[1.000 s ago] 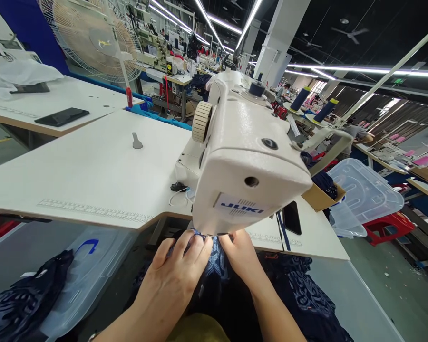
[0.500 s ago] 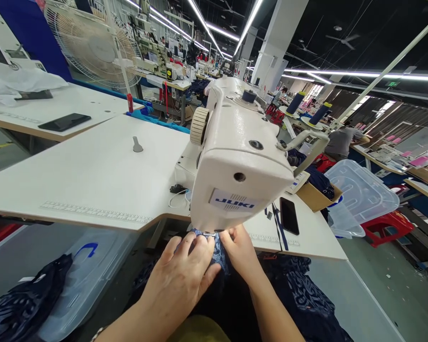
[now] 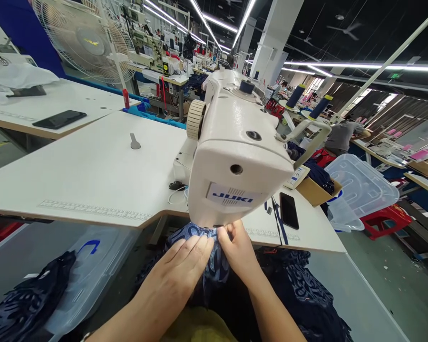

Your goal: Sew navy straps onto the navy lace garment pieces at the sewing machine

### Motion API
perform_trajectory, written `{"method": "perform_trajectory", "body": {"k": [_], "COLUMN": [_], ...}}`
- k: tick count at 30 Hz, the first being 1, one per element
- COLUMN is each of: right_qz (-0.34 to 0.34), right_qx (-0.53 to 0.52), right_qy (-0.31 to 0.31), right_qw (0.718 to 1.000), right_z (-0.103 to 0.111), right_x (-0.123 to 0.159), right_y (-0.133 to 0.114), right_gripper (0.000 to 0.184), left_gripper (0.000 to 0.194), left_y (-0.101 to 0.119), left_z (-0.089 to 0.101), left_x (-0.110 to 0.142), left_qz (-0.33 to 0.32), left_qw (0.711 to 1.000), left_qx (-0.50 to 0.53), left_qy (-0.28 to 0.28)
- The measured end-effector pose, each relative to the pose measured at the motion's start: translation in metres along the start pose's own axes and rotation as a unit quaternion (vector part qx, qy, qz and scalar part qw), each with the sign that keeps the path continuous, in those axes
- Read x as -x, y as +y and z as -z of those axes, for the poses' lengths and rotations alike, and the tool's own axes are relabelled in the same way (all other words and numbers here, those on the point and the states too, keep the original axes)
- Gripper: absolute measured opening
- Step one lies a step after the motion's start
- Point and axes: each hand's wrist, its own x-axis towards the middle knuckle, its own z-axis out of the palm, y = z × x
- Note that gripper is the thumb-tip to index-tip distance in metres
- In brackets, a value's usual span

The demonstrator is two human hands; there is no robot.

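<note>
A blue patterned fabric piece (image 3: 217, 266) lies under the head of a white sewing machine (image 3: 235, 164) and hangs over the table's front edge. My left hand (image 3: 185, 263) rests on the fabric, fingers stretched out and lying flat side by side; its thumb is hidden. At the fabric's right edge, close to the machine, my right hand (image 3: 237, 247) pinches the cloth between thumb and bent fingers. The machine head hides the needle and presser foot.
The white table (image 3: 103, 166) carries a small grey metal piece (image 3: 134, 141) and a phone (image 3: 288, 210) right of the machine. Dark garments fill a plastic bin (image 3: 89, 275) at left and hang at right (image 3: 306, 294). A cardboard box (image 3: 319, 190) stands behind the phone.
My left hand has flattened and its thumb has gone out of sight. More of the patterned fabric now shows around both hands. The view has shifted slightly.
</note>
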Motion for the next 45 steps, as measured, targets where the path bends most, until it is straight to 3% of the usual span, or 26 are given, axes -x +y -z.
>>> {"method": "perform_trajectory", "body": {"k": [21, 29, 45], "right_qz": [-0.015, -0.01, -0.001], "right_qx": [0.098, 0.085, 0.089], "right_qy": [0.016, 0.007, 0.004], "right_qw": [0.995, 0.996, 0.996], "right_z": [0.0006, 0.0007, -0.001], "right_x": [-0.009, -0.0093, -0.007], "right_y": [-0.0025, -0.0034, -0.0044], "right_gripper": [0.004, 0.013, 0.01], "left_gripper": [0.045, 0.045, 0.045], "left_y": [0.0042, 0.0071, 0.0019], "left_z": [0.0043, -0.0018, 0.0009], "left_x": [-0.0023, 0.0017, 0.0004], "left_qz": [0.045, 0.056, 0.042], "left_qw": [0.999, 0.997, 0.998], "left_qx": [-0.027, -0.042, -0.044], "left_qy": [-0.008, -0.012, -0.002]}}
